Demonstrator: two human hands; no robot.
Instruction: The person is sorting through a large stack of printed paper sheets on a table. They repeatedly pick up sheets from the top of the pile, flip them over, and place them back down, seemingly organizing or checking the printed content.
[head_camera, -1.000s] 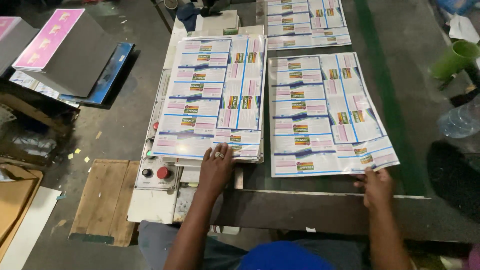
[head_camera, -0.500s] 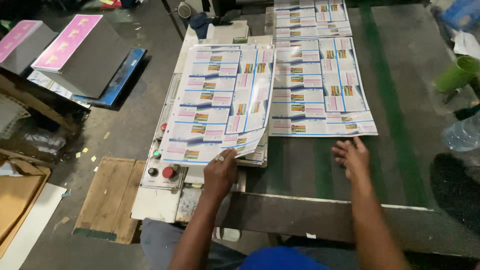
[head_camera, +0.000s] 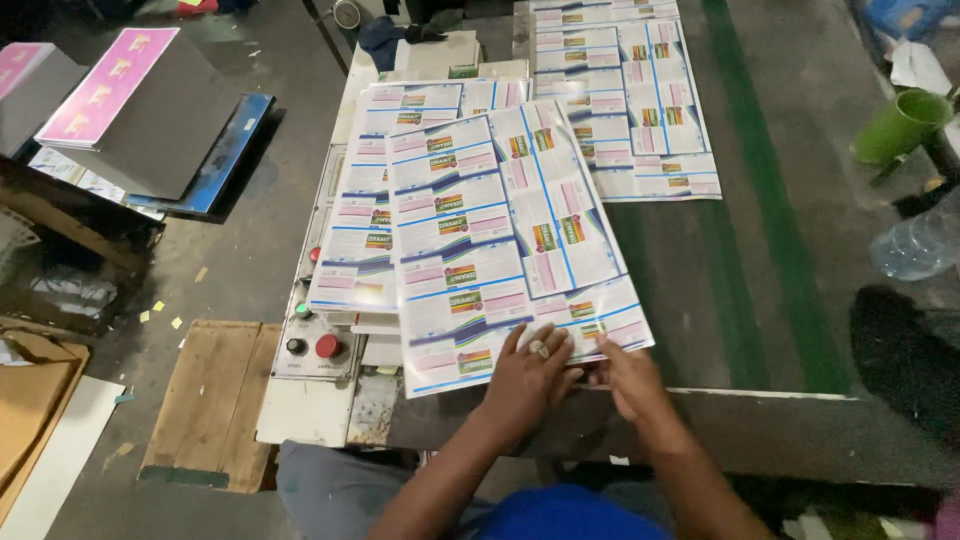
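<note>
A glossy printed sheet (head_camera: 500, 230), covered in rows of blue, pink and white label panels, lies tilted across the stack and the belt. My left hand (head_camera: 530, 375), a ring on one finger, presses its near edge with fingers spread. My right hand (head_camera: 628, 380) grips the same edge just beside it. Under the sheet's left part sits the stack of like sheets (head_camera: 365, 200) on the machine top. Another sheet (head_camera: 640, 110) lies farther off on the dark conveyor belt (head_camera: 790, 250).
A control panel with red and green buttons (head_camera: 315, 330) sits left of my hands. Left on the floor are a wooden pallet (head_camera: 205, 400) and pink-printed boards (head_camera: 105, 85). A green cup (head_camera: 900, 125) and a clear plastic bottle (head_camera: 915, 245) lie right.
My left hand lifted the top sheet off the stack and drew it right and toward me. My right hand came left to meet it. The earlier sheet travelled away along the belt.
</note>
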